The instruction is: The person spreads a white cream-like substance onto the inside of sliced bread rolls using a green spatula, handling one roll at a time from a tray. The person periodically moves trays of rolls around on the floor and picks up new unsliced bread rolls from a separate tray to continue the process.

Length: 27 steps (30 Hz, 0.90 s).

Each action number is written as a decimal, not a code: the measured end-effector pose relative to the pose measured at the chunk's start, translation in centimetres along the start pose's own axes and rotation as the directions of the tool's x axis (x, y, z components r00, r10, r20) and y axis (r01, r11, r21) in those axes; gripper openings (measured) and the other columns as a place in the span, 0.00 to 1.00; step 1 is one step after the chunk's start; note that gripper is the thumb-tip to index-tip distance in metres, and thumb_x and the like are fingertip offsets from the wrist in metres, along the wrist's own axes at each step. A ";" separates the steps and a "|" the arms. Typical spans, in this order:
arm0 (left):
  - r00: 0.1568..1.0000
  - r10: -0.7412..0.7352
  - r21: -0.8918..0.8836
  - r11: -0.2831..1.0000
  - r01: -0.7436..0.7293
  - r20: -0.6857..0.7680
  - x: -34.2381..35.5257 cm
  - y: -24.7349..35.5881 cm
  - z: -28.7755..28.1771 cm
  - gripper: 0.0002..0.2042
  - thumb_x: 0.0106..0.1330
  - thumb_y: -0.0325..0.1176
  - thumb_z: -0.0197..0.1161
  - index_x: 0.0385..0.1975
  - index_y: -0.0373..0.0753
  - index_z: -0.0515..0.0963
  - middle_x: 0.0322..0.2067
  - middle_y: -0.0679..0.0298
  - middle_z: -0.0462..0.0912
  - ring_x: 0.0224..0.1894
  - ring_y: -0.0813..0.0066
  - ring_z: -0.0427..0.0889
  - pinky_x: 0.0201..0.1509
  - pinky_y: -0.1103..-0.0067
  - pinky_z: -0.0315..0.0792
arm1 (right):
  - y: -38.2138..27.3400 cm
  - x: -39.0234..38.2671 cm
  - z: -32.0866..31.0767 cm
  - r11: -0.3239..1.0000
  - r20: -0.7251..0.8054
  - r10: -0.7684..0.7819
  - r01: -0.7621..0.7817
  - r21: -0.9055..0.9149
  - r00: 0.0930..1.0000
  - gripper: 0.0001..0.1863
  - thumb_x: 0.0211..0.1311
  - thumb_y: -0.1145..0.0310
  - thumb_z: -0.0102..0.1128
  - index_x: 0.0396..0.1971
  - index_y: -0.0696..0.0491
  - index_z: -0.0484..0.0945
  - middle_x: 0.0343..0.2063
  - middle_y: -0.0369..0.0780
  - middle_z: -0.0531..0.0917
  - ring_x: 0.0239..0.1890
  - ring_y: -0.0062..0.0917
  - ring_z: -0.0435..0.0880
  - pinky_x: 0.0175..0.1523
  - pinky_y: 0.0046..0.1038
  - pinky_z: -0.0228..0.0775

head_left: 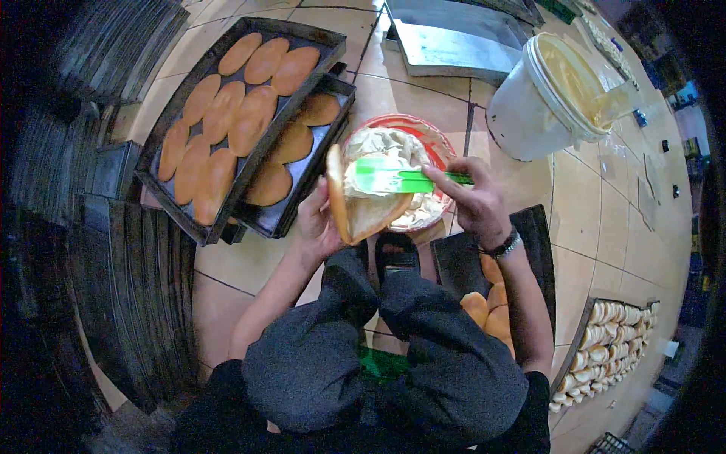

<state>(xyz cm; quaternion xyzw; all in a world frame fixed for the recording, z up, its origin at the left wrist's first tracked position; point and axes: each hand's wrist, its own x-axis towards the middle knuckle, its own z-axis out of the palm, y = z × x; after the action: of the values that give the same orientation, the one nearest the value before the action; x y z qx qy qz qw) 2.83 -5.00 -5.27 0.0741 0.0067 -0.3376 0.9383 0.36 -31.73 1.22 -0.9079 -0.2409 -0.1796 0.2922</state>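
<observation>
My left hand (pixel 314 221) is closed on a split bread bun (pixel 369 215), holding it tilted with its pale cut face turned up. My right hand (pixel 478 198) grips a green spatula (pixel 412 180). The spatula's blade lies over the open bun, with white cream around it. Just beyond and partly beneath the bun stands a red-rimmed bowl (pixel 437 138) with thick white cream (pixel 387 141) in it. The bun and my right hand cover part of the bowl.
At left, a dark tray of oval buns (pixel 252 121) overlaps a second tray (pixel 278 219). Stacked dark trays (pixel 144 280) line the far left. A white bucket (pixel 525 106) stands back right. Beside my right knee is another bun tray (pixel 541 257); filled buns (pixel 605 344) lie farther right.
</observation>
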 end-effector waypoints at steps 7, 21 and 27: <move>1.000 0.024 0.043 0.999 -0.023 -0.008 -0.1 2.1 0.5 0.21 0.66 0.35 0.57 0.56 0.34 0.65 0.52 0.54 0.75 0.55 0.62 0.75 0.61 0.63 0.69 | -0.2 -0.3 -5.1 0.949 0.052 -0.015 0.030 -0.315 0.999 0.29 0.47 0.86 0.50 0.49 0.44 0.80 0.32 0.43 0.77 0.37 0.35 0.79 0.40 0.30 0.74; 0.902 0.381 0.369 0.883 -0.290 -0.203 2.1 2.8 3.9 0.17 0.62 0.30 0.63 0.50 0.37 0.71 0.46 0.62 0.78 0.48 0.70 0.80 0.53 0.75 0.75 | -6.3 -2.9 -1.6 0.976 0.180 0.215 -0.217 -0.011 0.960 0.26 0.44 0.76 0.61 0.47 0.40 0.80 0.28 0.40 0.77 0.30 0.36 0.80 0.36 0.33 0.74; 0.748 0.615 0.953 -0.020 -0.301 0.249 0.4 2.0 6.9 0.34 0.44 0.24 0.75 0.56 0.34 0.70 0.49 0.60 0.78 0.48 0.76 0.78 0.52 0.79 0.74 | -5.2 -2.5 -1.5 0.469 0.401 0.613 -0.722 0.508 0.680 0.17 0.63 0.73 0.54 0.49 0.67 0.73 0.30 0.42 0.85 0.33 0.18 0.83 0.39 0.21 0.73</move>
<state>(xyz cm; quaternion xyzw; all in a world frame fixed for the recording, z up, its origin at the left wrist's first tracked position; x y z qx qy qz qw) 4.19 -4.70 1.85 0.6882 -0.1171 0.0842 0.7110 -4.74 -29.81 3.54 -0.7858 0.0659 0.1156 0.6041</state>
